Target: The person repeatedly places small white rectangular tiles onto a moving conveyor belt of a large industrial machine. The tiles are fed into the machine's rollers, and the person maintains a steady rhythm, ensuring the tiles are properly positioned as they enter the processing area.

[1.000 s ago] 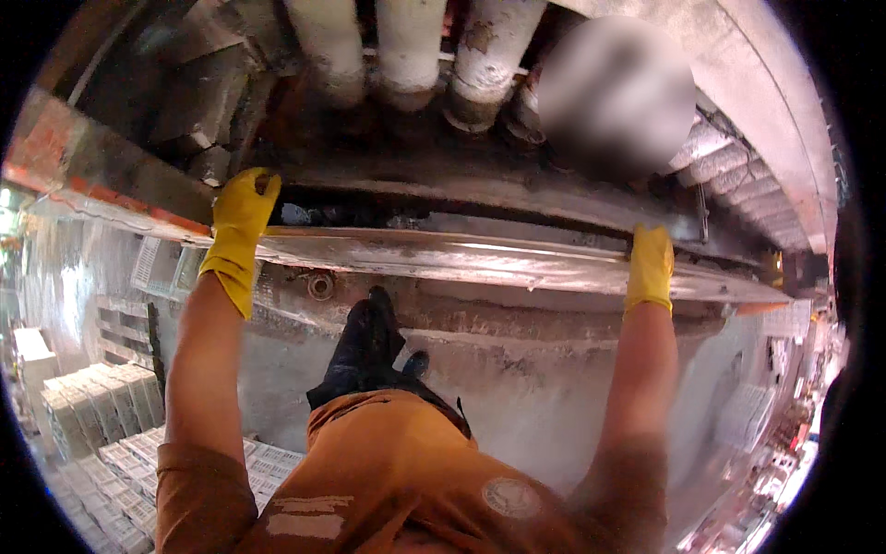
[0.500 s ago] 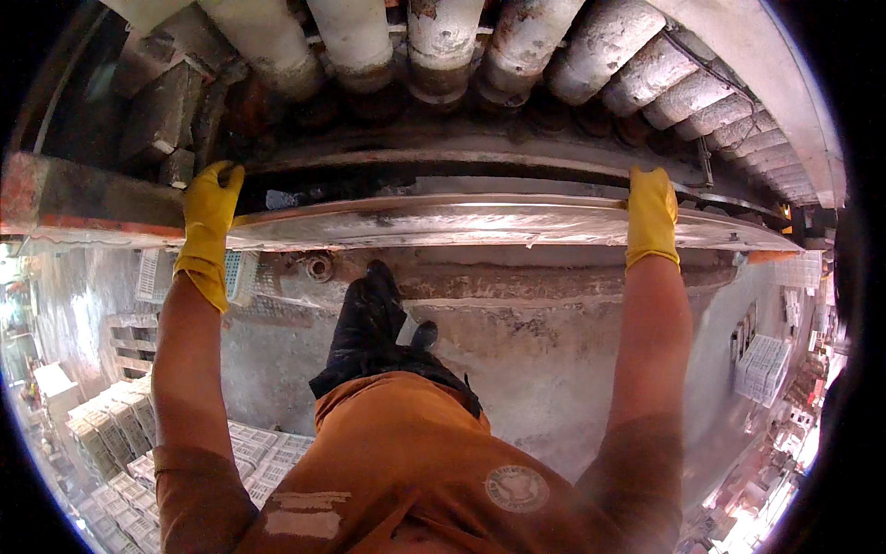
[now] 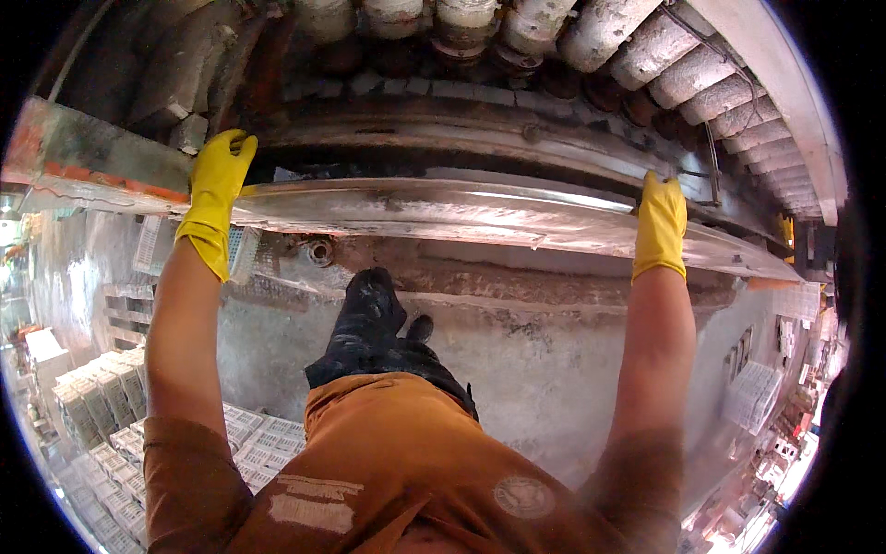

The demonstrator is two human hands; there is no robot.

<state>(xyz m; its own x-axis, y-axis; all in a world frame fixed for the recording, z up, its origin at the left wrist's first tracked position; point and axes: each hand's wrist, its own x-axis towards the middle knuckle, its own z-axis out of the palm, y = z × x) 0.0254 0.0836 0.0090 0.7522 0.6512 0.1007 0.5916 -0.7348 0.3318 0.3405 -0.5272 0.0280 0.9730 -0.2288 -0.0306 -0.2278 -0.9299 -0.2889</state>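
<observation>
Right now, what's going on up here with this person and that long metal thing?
A person in yellow rubber gloves grips a long, grimy metal ledge with both hands spread wide: the left hand near its left end, the right hand near its right. Above the ledge runs a row of pale, crusted rollers. One dark boot is pressed against the concrete wall below. Stacked pale crates sit on the floor far beneath.

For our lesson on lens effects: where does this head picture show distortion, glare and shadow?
Head view: the fisheye bows the long metal ledge between the left glove and right glove; glare streaks its top; the recess above it lies in deep shadow; the rim is black.
</observation>
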